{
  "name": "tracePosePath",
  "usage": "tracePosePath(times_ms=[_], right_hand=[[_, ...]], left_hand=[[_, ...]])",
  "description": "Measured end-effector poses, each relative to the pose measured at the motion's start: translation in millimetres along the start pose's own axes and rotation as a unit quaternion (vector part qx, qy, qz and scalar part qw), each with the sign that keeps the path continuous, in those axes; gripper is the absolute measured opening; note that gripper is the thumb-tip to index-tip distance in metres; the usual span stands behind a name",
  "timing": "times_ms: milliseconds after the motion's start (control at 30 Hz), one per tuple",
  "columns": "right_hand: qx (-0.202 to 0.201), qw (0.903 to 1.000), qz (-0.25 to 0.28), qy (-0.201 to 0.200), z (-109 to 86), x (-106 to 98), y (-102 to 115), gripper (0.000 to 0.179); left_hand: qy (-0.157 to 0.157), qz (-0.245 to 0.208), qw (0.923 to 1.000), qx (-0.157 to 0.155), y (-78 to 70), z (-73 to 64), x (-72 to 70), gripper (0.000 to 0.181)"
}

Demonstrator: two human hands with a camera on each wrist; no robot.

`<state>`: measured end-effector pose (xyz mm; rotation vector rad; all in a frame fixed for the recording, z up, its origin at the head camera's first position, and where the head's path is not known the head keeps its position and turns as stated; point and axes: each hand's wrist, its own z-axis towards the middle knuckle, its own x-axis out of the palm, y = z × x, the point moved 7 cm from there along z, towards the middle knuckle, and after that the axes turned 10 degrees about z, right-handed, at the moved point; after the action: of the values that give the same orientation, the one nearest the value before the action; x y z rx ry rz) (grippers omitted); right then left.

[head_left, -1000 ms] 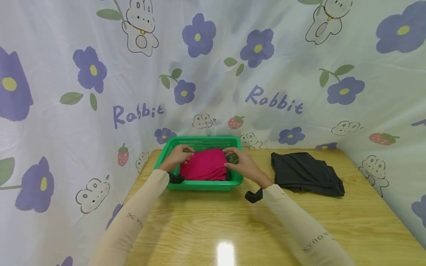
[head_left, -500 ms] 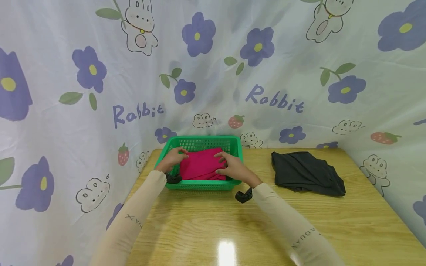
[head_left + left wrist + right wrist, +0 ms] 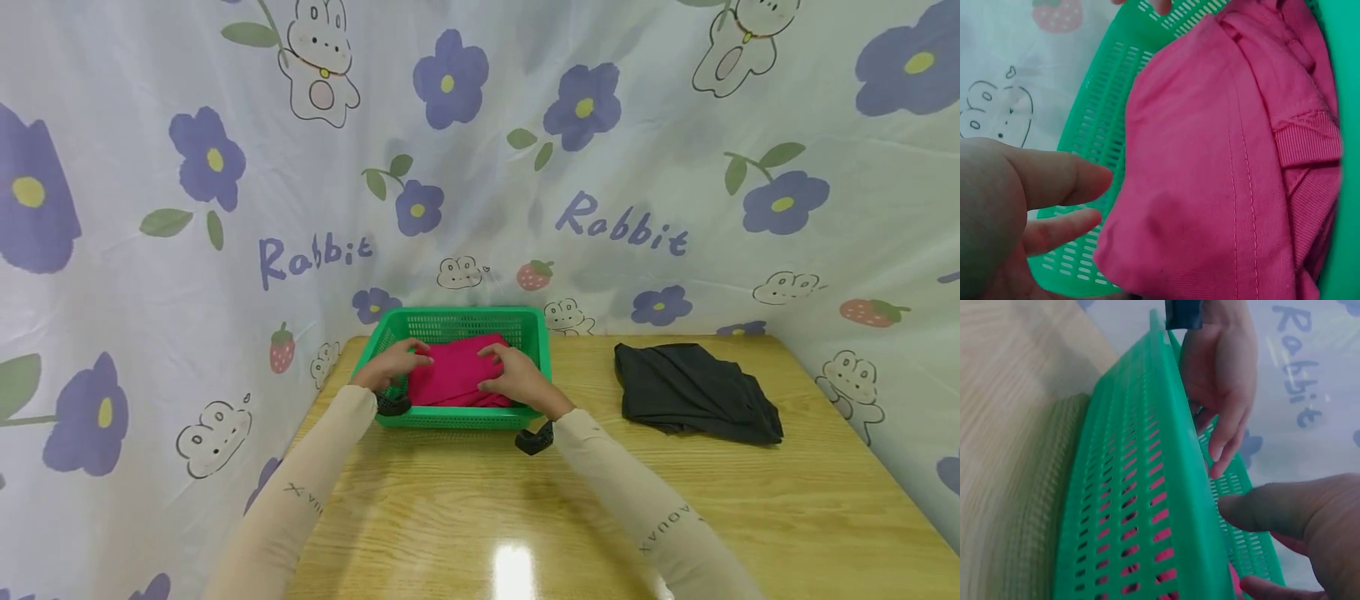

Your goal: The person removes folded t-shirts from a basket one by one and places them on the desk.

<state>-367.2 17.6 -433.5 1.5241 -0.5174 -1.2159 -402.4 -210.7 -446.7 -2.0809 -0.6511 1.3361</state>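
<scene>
A folded pink-red garment [image 3: 453, 371] lies inside a green plastic basket [image 3: 465, 412]. Stitched seams and a ribbed band [image 3: 1310, 139] show on it in the left wrist view. My left hand [image 3: 395, 363] hovers at the garment's left end, inside the basket's left wall, thumb and fingers apart with nothing between them. Over the right end of the garment is my right hand [image 3: 521, 380], its fingers spread and slightly bent, holding nothing. In the right wrist view, the basket's front wall hides most of the garment.
A dark grey folded garment [image 3: 693, 393] lies on the wooden table [image 3: 450, 508] to the right of the basket. Behind the basket hangs a white curtain [image 3: 495, 208] printed with flowers and rabbits. Black wrist cameras [image 3: 534, 439] sit below both hands, near the basket's front rim.
My right hand has moved left, from the basket's right side to over the garment. The left hand has shifted slightly left and nearer. Both garments and the basket stay in place.
</scene>
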Motion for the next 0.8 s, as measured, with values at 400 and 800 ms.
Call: tracePosePath(times_ms=[400, 800], right_hand=[[0.086, 0.995, 0.001, -0.051, 7.2, 4.7, -15.1, 0.055], [0.146, 0.9814, 0.124, -0.019, 6.7, 10.4, -30.9, 0.067]], left_hand=[[0.02, -0.009, 0.9996, -0.019, 0.4, 1.6, 4.1, 0.057], [0.042, -0.009, 0.9987, -0.026, 3.9, 1.6, 7.2, 0.058]])
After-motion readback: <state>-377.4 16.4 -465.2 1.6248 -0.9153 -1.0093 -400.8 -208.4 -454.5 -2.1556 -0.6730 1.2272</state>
